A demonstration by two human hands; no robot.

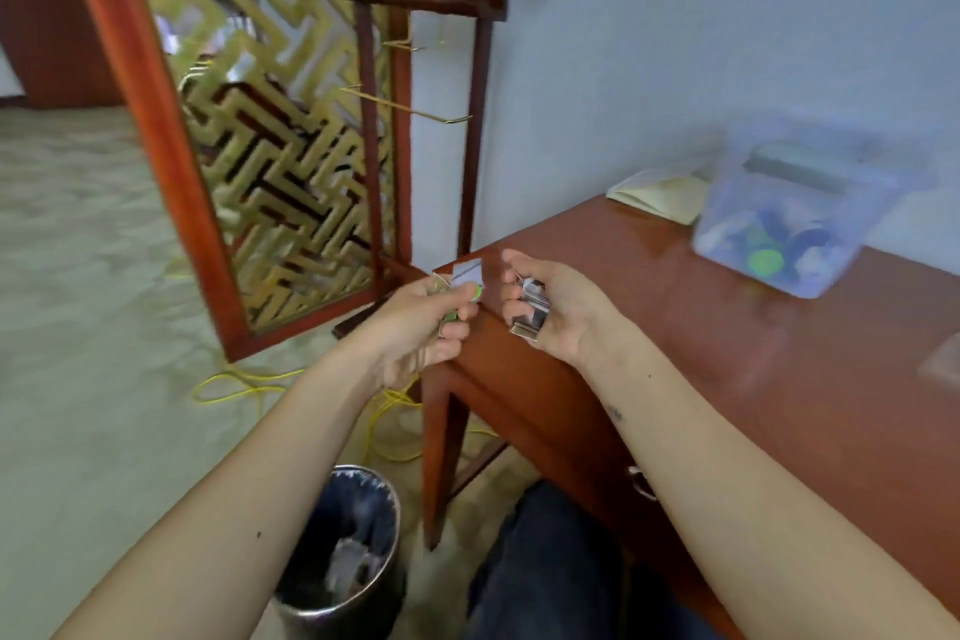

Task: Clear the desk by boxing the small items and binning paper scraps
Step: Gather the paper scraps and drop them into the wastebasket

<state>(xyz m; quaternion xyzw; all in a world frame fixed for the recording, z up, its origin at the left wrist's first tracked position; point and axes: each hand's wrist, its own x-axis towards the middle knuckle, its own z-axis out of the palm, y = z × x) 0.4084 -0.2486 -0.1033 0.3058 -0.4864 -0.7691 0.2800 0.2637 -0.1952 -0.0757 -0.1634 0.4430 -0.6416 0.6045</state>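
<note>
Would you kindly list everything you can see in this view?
Desk: one, red-brown wood, right side.
Box: one, clear plastic, far on desk, blue and green bits inside.
Paper: one, pale, on desk behind box by wall.
Bin: one, dark with metal rim, on floor near the desk leg.
Scraps: some, pale, in bin.
Cable: one, yellow, on carpet.
Screen: one, gold lattice in red wood frame, left.
Stand: one, dark wood, by wall.
Clips: a few, silver, in right hand.
Small items: a few, green and white, blurred, in left hand.
Left hand: grips small items at desk corner.
Right hand: grips clips.
</note>
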